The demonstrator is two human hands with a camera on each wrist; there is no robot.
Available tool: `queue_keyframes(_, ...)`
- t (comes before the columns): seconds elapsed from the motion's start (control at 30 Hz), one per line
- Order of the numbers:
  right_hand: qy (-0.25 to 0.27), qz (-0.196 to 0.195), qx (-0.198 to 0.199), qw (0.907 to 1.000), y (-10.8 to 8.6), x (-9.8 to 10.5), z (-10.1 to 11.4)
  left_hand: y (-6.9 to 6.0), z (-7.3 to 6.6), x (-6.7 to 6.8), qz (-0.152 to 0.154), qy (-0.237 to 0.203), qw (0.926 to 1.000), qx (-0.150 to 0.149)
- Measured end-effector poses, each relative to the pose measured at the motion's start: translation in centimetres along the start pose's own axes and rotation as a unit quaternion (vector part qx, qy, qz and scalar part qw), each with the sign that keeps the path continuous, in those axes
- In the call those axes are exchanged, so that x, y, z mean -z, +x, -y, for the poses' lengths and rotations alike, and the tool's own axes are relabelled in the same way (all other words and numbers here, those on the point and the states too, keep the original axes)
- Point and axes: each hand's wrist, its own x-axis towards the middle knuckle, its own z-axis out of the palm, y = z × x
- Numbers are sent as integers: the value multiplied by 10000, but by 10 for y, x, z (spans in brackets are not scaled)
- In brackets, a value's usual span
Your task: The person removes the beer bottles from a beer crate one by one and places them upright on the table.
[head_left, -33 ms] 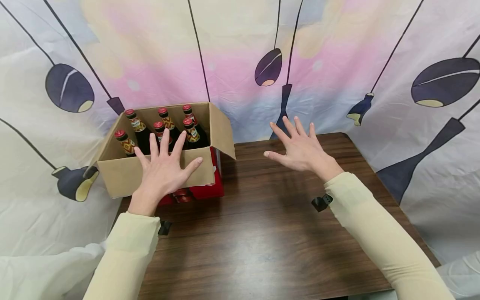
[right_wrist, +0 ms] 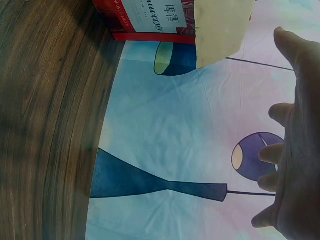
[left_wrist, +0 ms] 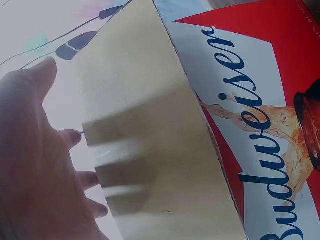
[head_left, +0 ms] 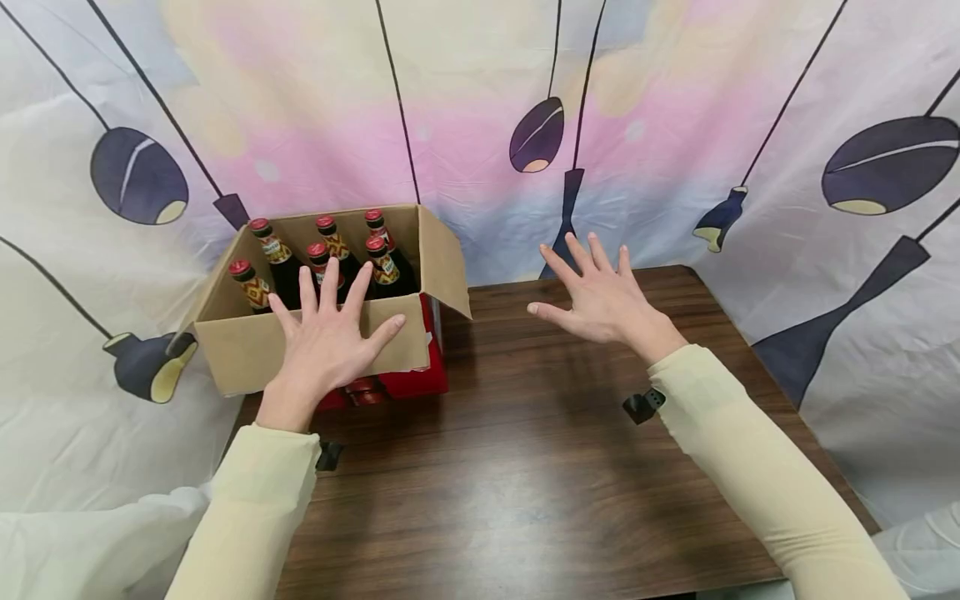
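Observation:
A red cardboard box (head_left: pixel 412 382) with its flaps spread stands at the table's back left; several dark bottles (head_left: pixel 283 265) with red caps stand inside. My left hand (head_left: pixel 324 346) is held over the box's front flap (head_left: pixel 240 354), fingers spread, holding nothing. The left wrist view shows this hand (left_wrist: pixel 25 150) beside the flap (left_wrist: pixel 150 130), whose surface carries finger shadows, and Budweiser lettering (left_wrist: pixel 255 110) on the box. Over the table's back right, my right hand (head_left: pixel 603 300) has spread fingers and holds nothing; in the right wrist view the hand (right_wrist: pixel 300 150) is at the right edge.
The dark wood table (head_left: pixel 495 467) extends in front and to the right of the box. A patterned cloth (head_left: pixel 480 125) with printed lamps hangs behind it and along the sides. One side flap (head_left: pixel 446 262) of the box sticks out to the right over the table.

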Motion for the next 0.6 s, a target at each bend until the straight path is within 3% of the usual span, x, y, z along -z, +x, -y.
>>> queue_keyframes(0.17, 166, -89, 51, 9998, 3, 1, 3, -3, 7, 3, -85, -15, 10000, 47)
queue_keyframes(0.3, 942, -338, 237, 9947, 6, 1, 10, -11, 28, 8, -309, -25, 9993, 214)
queue_keyframes(0.4, 1855, -698, 461, 9791, 11, 3, 21, -18, 53, 13, -542, -103, 9973, 478)
queue_keyframes(0.6, 3249, -1257, 647, 9351, 25, 8, 56, -32, 99, 23, -680, -572, 9899, 1109)
